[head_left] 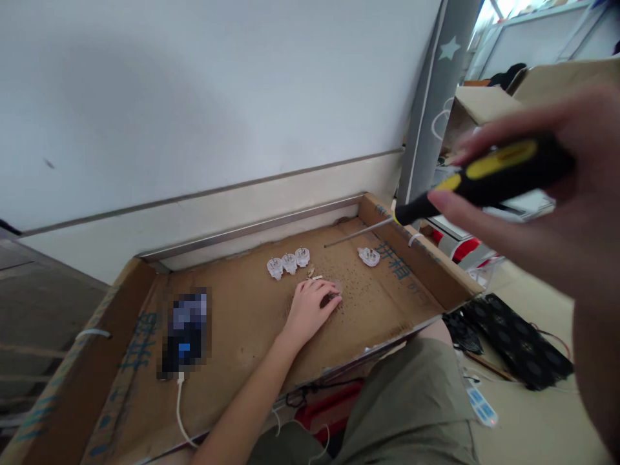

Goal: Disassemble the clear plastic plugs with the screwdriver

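Note:
In my raised right hand (pixel 547 187), a screwdriver (pixel 504 168) with a black and yellow handle points left and down. Its metal shaft ends above the cardboard, apart from the plugs. My left hand (pixel 312 303) rests on the cardboard with fingers curled and thumb near the fingertips. A clear edge shows at those fingertips, but the hand hides most of what is there. Just beyond it, several clear plug pieces with metal pins (pixel 289 262) stand in a row. Another clear plug piece (pixel 369 256) lies to the right. Small pale bits (pixel 314 278) lie beside my fingers.
A cardboard-lined tray (pixel 232 329) with raised sides holds the work, dark specks scattered around my left hand. A pixelated device (pixel 186 332) with a white cable (pixel 179 407) lies at left. A white panel (pixel 217 84) rises behind. A power strip (pixel 482 405) lies on the floor.

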A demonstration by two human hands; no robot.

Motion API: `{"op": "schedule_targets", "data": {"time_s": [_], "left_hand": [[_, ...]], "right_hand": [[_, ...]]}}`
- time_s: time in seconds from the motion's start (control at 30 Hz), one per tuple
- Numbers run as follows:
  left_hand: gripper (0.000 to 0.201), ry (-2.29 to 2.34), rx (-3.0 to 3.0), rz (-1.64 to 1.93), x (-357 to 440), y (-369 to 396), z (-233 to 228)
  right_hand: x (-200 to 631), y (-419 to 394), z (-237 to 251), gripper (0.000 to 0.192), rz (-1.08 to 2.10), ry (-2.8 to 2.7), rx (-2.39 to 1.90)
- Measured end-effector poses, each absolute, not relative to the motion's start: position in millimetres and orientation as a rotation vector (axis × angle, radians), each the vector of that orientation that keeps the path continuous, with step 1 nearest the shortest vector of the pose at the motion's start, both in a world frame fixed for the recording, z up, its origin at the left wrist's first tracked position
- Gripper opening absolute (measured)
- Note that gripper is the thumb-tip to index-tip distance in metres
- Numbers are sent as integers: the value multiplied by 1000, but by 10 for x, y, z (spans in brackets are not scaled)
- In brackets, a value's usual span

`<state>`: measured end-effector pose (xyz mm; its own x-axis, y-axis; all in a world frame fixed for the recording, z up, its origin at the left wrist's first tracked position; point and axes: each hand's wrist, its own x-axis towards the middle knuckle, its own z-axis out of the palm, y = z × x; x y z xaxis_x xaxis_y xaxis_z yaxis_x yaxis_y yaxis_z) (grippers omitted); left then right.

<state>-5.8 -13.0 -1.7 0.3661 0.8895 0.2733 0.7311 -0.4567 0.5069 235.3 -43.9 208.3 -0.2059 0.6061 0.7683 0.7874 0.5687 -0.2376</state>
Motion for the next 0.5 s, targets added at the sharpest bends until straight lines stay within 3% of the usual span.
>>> {"op": "schedule_targets", "data": {"time_s": [0.13,0.27,0.33,0.43,0.5], "left_hand": [[12,1469,2355,773,-40,-145,-18],[13,1496,2374,795,-10,-162,-23],[14,1500,2385,806,-1,-169,-12],[15,1535,2381,856,-63,-146,44],[19,1618,2343,931,-186,-98,109]], "right_hand": [[2263,-710,926,21,-329,-1708,-1026],[2028,-868,-26,11,-197,-1742,-1433],[1969,-869,-200,2,-127,-1774,-1532],[1973,-756,-214,21,-47,-1799,-1594],[2003,-658,-180,24,5,-1811,-1626]]}}
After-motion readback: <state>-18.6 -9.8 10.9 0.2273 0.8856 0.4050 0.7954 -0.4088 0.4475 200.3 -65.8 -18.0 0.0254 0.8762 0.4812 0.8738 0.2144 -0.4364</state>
